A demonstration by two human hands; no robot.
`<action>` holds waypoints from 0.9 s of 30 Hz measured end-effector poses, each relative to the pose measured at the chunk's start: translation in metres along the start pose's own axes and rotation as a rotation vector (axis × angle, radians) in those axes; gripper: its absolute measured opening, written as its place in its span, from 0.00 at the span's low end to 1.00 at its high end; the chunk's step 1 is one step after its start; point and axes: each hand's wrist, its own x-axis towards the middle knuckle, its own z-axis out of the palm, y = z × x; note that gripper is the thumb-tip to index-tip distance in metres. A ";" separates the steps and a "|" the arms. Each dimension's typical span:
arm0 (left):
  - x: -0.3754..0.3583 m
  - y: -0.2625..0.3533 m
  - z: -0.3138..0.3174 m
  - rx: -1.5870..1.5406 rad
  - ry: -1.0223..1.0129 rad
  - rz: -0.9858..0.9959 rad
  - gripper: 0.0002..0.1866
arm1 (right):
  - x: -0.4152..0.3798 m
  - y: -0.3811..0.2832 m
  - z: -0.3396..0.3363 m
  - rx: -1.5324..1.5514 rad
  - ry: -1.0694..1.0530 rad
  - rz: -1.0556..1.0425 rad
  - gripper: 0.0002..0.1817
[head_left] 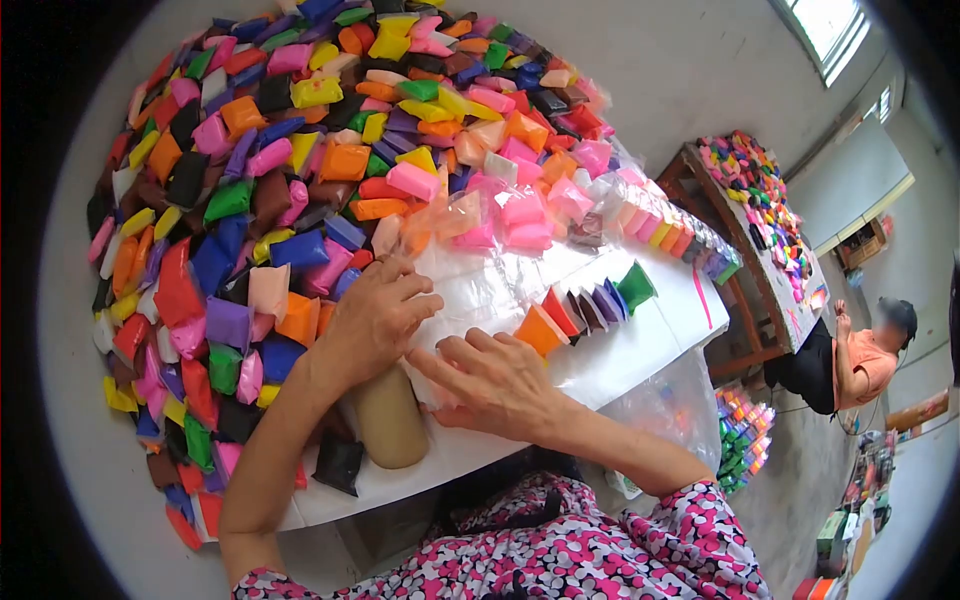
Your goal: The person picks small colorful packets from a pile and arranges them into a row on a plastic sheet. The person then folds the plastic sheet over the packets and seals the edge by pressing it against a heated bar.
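My left hand is closed with curled fingers above the white work surface, next to a clear plastic bag. What it grips, if anything, is hidden. My right hand is close beside it, palm down, its fingers loosely stretched and apart. Below the hands lies a tan cylinder, its upper end covered by my left hand and wrist. A black packet lies left of the cylinder. Right of my right hand, a row of packets stands on edge, from an orange packet to a green packet.
A big heap of colourful soft packets covers the left and back of the table. Clear-wrapped packets line the far right edge. A clear bag hangs below. A person sits by another loaded table.
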 end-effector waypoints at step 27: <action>-0.005 0.001 0.005 0.078 0.100 0.002 0.12 | 0.082 0.097 -0.038 -0.067 -0.107 -0.251 0.29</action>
